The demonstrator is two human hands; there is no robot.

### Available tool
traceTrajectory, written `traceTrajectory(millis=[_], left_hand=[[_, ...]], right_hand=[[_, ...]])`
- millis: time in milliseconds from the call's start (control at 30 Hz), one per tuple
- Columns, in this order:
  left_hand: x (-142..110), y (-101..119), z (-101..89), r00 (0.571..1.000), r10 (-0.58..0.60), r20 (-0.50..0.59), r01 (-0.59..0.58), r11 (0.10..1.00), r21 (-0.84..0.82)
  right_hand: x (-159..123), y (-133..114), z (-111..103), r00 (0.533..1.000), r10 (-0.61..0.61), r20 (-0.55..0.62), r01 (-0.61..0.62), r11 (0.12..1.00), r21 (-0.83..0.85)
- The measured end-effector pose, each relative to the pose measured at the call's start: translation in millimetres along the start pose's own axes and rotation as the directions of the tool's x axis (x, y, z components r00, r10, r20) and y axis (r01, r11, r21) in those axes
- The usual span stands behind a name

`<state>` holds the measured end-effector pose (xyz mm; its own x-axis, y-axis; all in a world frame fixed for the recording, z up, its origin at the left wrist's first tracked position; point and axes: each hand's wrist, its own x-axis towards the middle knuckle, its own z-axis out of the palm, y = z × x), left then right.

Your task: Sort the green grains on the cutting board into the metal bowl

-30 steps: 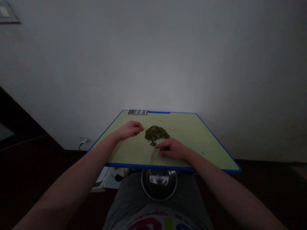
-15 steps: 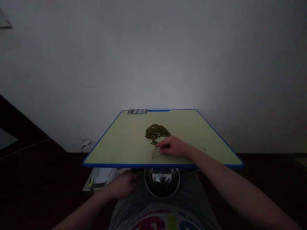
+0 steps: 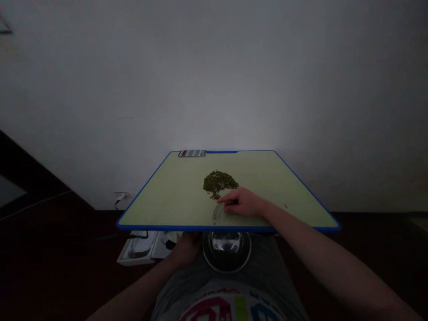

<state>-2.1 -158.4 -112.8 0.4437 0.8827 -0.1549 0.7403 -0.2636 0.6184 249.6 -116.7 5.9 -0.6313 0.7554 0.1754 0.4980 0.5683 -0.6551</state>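
My right hand (image 3: 245, 203) rests low on the yellow-green table top, index finger stretched toward a loose pile of small green-brown grains (image 3: 220, 180). Under its curled fingers and thumb is a clear plastic protractor (image 3: 219, 213), flat on the table and partly covered by the hand. The fingertip lies just below the pile's lower tip. Beneath the near edge, my left hand (image 3: 187, 248) is down beside a shiny metal bowl (image 3: 227, 266) on my lap. Its fingers are dark and partly hidden, so I cannot tell their grip or whether they touch the bowl.
A phone (image 3: 191, 153) lies at the table's far left corner. The table (image 3: 167, 200) has a blue rim and stands against a pale wall. A small dark sliver (image 3: 286, 206) lies on the right side. Open white boxes (image 3: 138, 249) sit below on the left, near a plugged socket (image 3: 121, 196).
My left hand has left the spot beside the pile and dropped below the table edge, then shifted closer to the bowl. My right hand has stayed at the protractor.
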Motion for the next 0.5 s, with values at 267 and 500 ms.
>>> traceTrajectory(millis=[267, 500], left_hand=[[0.4, 4.0, 3.6, 0.997, -0.048, 0.054, 0.056, 0.987, -0.151], [-15.1, 0.5, 5.0, 0.975, -0.128, 0.183, 0.177, 0.942, -0.284]], right_hand=[[0.4, 0.7, 0.0, 1.000, -0.004, 0.001, 0.004, 1.000, -0.019], [-0.2, 2.0, 2.1, 1.000, 0.026, 0.008, -0.027, 0.999, 0.028]])
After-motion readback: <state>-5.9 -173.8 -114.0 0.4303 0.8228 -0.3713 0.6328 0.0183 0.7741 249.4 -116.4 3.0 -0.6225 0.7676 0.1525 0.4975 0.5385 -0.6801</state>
